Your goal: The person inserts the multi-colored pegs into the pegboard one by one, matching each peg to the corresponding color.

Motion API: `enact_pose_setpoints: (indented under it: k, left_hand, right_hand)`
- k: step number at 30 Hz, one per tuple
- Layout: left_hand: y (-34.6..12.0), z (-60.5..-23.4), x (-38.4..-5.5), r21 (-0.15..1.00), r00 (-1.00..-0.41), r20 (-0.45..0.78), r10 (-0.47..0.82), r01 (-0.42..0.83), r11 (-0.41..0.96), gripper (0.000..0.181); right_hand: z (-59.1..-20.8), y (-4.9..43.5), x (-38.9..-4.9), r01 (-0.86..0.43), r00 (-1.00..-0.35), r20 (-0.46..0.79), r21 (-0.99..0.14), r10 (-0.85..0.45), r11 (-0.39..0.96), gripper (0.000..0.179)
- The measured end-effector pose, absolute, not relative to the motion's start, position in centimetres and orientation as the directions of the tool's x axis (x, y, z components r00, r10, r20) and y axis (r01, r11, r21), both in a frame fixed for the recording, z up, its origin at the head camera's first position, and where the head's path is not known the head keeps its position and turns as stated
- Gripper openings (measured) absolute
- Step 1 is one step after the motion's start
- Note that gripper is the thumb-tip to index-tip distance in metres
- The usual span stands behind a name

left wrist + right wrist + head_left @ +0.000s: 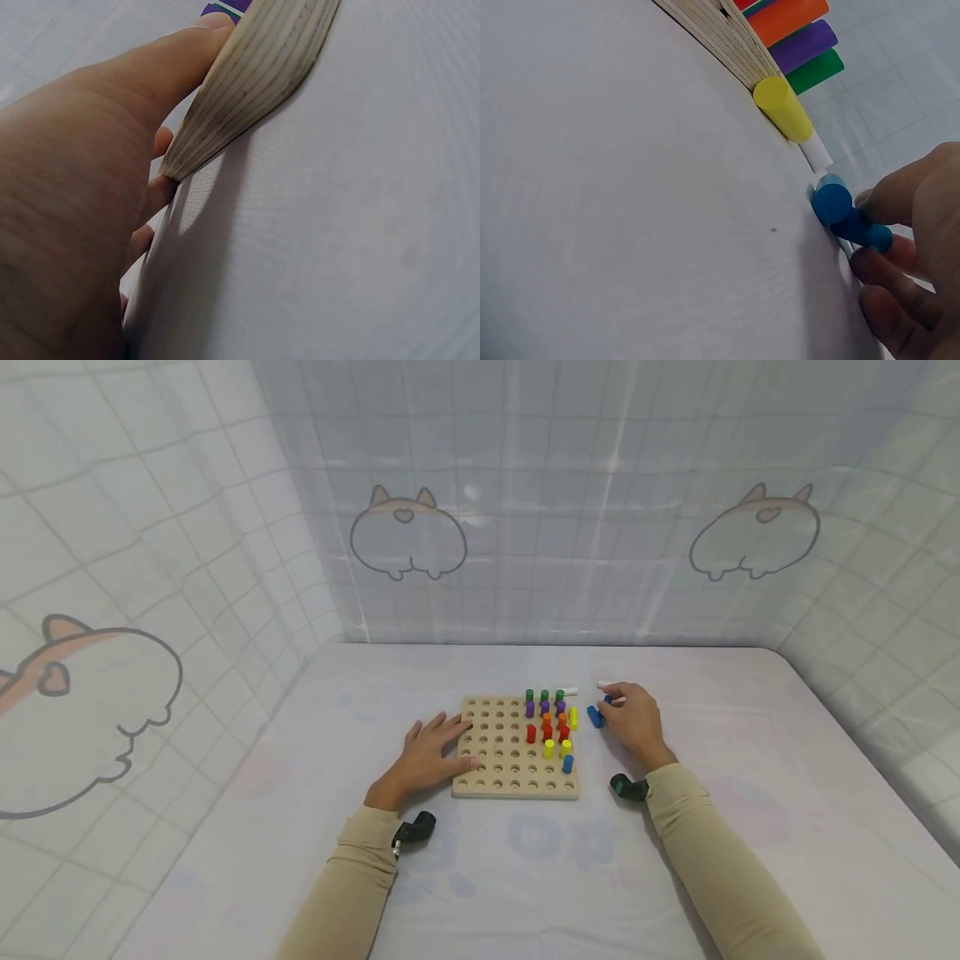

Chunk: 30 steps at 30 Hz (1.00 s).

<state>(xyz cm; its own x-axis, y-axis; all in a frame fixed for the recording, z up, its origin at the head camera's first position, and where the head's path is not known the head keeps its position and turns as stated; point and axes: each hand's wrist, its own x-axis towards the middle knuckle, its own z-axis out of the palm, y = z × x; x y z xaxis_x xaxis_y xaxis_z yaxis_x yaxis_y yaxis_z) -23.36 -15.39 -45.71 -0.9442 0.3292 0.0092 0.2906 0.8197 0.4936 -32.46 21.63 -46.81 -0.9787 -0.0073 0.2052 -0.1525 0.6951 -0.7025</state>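
- The right hand [632, 718] pinches a blue peg [862, 231] between thumb and fingers, low over the tabletop [525, 868]; whether the peg touches the cloth cannot be told.
- In the right wrist view this peg's long axis slopes from upper left to lower right, its round end at the lower right, by the fingers.
- A second blue peg [595, 717] lies on its side just left of the pinch and a little nearer the person; its long axis runs away and slightly left, the near end pointing toward the right wrist.
- Just beyond the pinch lies a white peg [603, 684]; another white peg [570, 691] lies farther left, beyond the board's corner.
- Left of the pinch, a yellow peg [573, 718] lies against or beside the board's right edge, its long axis running away from the person.
- Farther left is the wooden board [515, 795], with upright green, purple, orange, red, yellow and blue pegs on its right side.
- The left hand [427, 756], fingers spread, rests on the board's left edge, well apart from the pinch.
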Motion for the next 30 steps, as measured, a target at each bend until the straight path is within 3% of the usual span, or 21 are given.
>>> enact_pose_setpoints:
  k: [18,30]
  left_hand:
    - [-15.7,-45.9,-23.6,0.513,-0.947,0.032,0.32,0.291,0.808,0.084]
    - [-15.2,-45.9,-23.8,0.502,-0.946,0.023,0.323,0.291,0.815,0.082]
  right_hand:
    - [-46.8,21.6,-32.7,-0.166,-0.981,0.192,-0.759,-0.027,0.629,0.031]
    - [-46.4,21.9,-31.7,-0.182,-0.98,0.187,-0.722,-0.065,0.667,0.034]
